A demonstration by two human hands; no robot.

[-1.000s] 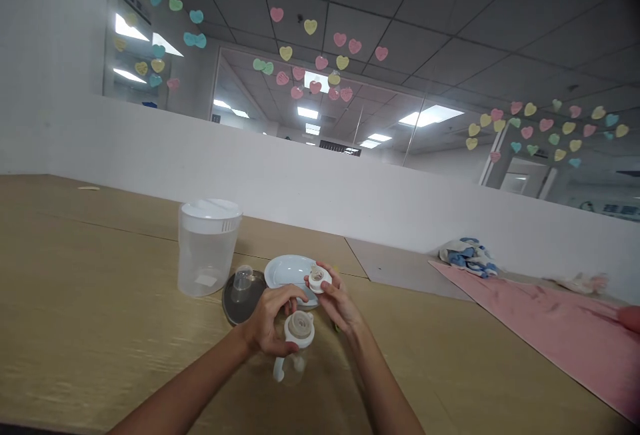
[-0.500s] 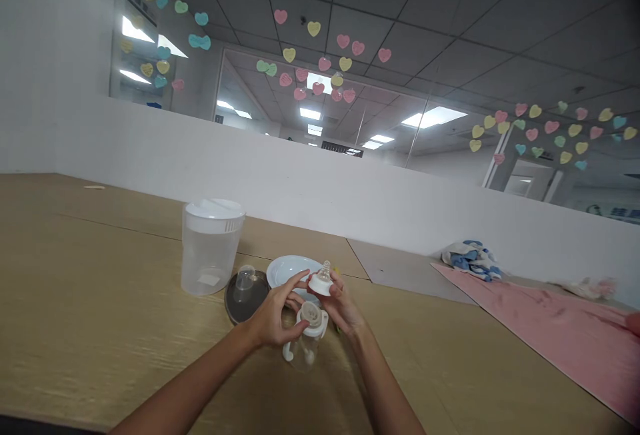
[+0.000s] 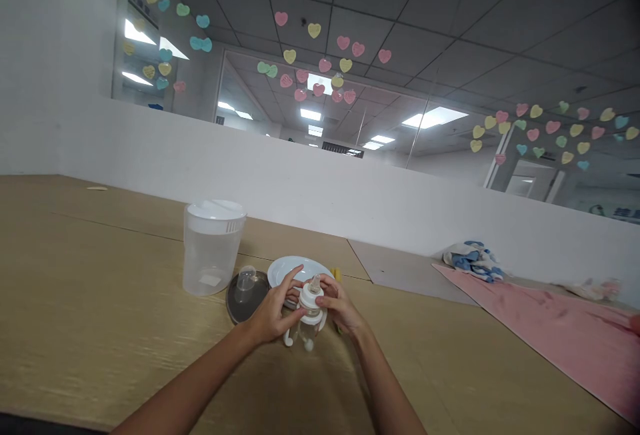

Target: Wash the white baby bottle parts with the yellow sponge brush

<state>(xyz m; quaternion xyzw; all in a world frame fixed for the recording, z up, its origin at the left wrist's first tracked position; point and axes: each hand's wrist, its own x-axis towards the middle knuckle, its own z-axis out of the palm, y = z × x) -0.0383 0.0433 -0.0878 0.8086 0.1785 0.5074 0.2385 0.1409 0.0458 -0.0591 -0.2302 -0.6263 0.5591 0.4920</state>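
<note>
A clear baby bottle (image 3: 303, 330) with white side handles stands upright in front of me. My left hand (image 3: 273, 312) grips its neck, thumb in front and fingers behind. On the bottle's mouth sits a clear nipple in a white collar (image 3: 311, 295). The thumb and fingers of my right hand (image 3: 343, 305) are closed around that collar from the right. Whether its thread has caught cannot be seen.
Behind my hands is a white bowl (image 3: 285, 266), with something yellow (image 3: 337, 275) beside it. Left of them lie a dark round plate (image 3: 235, 308) bearing a clear cap (image 3: 247, 280), and a lidded translucent bucket (image 3: 210, 255). A pink cloth (image 3: 545, 318) and crumpled blue-white cloth (image 3: 473, 262) lie right.
My right hand has lowered the nipple and collar from above the bottle onto its mouth. My left hand stays at the bottle's neck.
</note>
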